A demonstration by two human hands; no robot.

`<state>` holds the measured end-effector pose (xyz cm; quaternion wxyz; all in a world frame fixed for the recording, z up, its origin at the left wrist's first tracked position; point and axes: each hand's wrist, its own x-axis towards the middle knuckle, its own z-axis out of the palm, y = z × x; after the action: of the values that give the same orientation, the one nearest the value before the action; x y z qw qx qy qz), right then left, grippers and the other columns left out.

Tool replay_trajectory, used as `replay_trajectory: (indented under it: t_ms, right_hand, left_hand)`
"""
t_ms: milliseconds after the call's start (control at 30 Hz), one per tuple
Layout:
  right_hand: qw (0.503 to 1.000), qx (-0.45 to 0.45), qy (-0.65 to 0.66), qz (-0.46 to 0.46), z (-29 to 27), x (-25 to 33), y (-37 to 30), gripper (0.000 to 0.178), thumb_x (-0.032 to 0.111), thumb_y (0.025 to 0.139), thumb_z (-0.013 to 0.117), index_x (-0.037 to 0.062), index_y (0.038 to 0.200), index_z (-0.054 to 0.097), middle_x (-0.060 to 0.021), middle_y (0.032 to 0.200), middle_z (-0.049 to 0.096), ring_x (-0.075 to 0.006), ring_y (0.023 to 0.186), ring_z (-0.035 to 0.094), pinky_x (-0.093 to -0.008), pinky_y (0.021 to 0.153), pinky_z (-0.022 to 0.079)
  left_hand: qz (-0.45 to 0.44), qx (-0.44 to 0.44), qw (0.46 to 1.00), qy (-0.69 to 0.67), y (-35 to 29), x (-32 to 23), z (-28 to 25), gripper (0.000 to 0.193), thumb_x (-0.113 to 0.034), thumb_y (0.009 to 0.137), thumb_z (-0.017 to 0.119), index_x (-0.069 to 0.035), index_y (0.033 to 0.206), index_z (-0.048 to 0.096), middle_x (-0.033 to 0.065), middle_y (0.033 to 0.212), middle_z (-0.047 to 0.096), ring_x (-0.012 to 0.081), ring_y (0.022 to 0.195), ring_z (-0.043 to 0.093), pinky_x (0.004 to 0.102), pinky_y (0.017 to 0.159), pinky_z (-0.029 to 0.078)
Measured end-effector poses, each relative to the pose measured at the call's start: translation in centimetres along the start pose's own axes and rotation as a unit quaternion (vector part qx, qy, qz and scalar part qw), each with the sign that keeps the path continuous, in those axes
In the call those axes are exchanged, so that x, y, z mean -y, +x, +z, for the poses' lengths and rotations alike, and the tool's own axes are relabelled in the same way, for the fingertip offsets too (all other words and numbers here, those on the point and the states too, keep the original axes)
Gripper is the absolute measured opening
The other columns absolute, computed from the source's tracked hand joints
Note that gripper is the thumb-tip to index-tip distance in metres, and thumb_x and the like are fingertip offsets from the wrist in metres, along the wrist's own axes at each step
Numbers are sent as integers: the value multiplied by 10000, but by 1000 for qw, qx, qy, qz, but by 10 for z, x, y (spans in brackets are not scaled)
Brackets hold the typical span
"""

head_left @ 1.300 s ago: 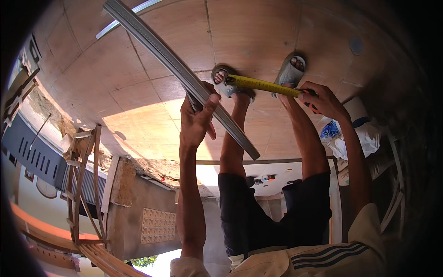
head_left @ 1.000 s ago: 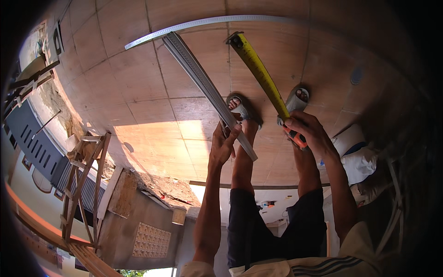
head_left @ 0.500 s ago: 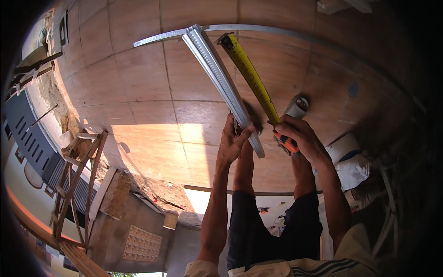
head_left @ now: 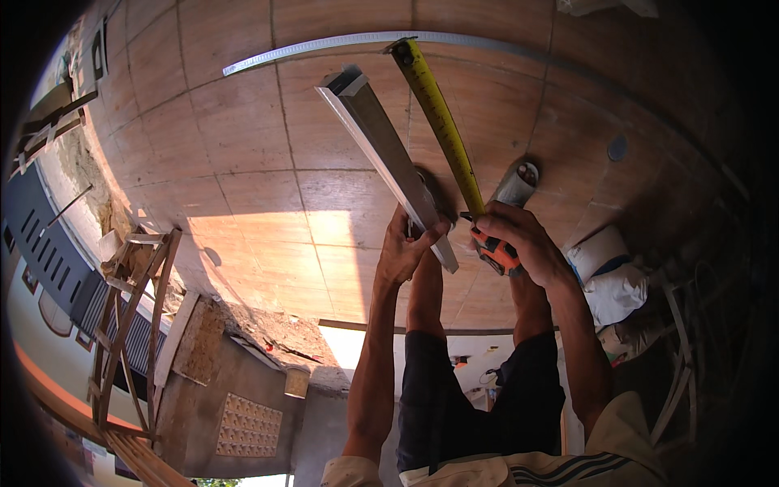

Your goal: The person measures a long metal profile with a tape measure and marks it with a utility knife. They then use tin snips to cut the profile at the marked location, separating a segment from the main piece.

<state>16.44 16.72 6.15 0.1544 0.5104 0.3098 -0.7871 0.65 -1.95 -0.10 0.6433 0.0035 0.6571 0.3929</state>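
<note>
Tape (head_left: 442, 130) may snap back: right hand (head_left: 519, 243) grips its case, left hand (head_left: 406, 252) grips the bar (head_left: 381, 154) near it.

One package shows: a bulging white sack (head_left: 608, 280) with a blue band across it, lying on the tiled floor (head_left: 243, 162) at the right, just beside the person's right forearm. Its top is rumpled (the far end runs into shadow, so its full shape cannot be told). No signs, screens or readable labels show elsewhere.
</note>
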Motion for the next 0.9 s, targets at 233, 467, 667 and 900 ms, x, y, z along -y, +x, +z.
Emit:
replay_trajectory:
  t_ms: [233, 467, 667, 900]
  right_hand:
    - [999, -6, -49, -2, 0, 3, -12, 370, 404, 1046, 635, 40, 1010, 695, -41, 834, 668, -113, 716, 609, -292, 656, 483]
    - [1000, 3, -27, -7, -11, -16, -5, 363, 383, 1049, 637, 29, 1025, 715, -57, 839, 678, -121, 732, 626, -277, 669, 499]
    - [999, 20, -39, -7, -3, -15, -7, 376, 389, 1050, 644, 23, 1041, 730, -62, 844, 690, -125, 737, 634, -286, 695, 513]
    - [997, 47, -52, 12, -4, -11, -1, 353, 375, 1019, 670, 23, 1032, 691, -66, 930, 666, -166, 829, 652, -305, 753, 517]
  left_hand:
    - [39, 22, 999, 15, 7, 10, -1, 500, -226, 934, 804, -11, 1342, 611, 114, 1095, 722, 141, 762, 674, 296, 656, 562]
    - [-103, 72, 991, -41, 8, -8, -14, 390, -126, 927, 764, -43, 1299, 678, 34, 1020, 730, 112, 891, 668, 273, 789, 544]
    - [-62, 40, 994, -83, 10, -3, -13, 280, -194, 872, 754, -14, 1070, 668, -2, 639, 514, 75, 345, 401, 239, 290, 342]
    - [-126, 79, 984, -99, 10, -9, -21, 386, -5, 861, 636, 2, 1240, 713, 110, 1135, 758, 204, 1076, 706, 358, 1022, 549]
